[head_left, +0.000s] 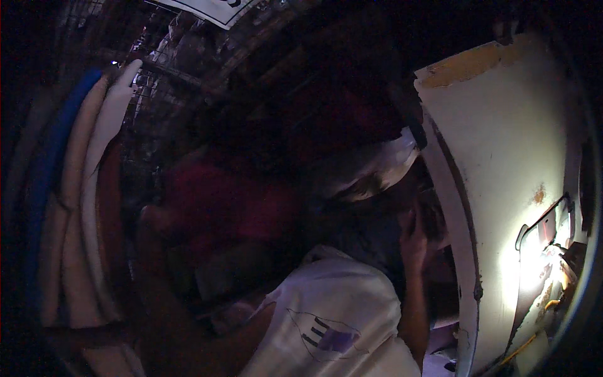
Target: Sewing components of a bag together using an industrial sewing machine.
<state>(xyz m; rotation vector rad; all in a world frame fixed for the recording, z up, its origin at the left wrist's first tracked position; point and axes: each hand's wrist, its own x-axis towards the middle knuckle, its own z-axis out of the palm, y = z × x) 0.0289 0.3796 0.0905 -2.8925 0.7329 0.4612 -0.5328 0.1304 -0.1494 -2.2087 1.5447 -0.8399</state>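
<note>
Beside a chipped white panel (502,157), our right hand (414,242) rose with fingers loosely curled against dark cloth (370,232), gripping nothing. We could not find our left hand; any next reach called for better light.

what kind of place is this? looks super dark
Hard to be sure: probably a dim, cluttered workshop or storeroom. Cues: a chipped white panel with an opened, lit electrical box showing wires, a wire mesh rack behind, and blue and white tubes stacked on the left.
</note>
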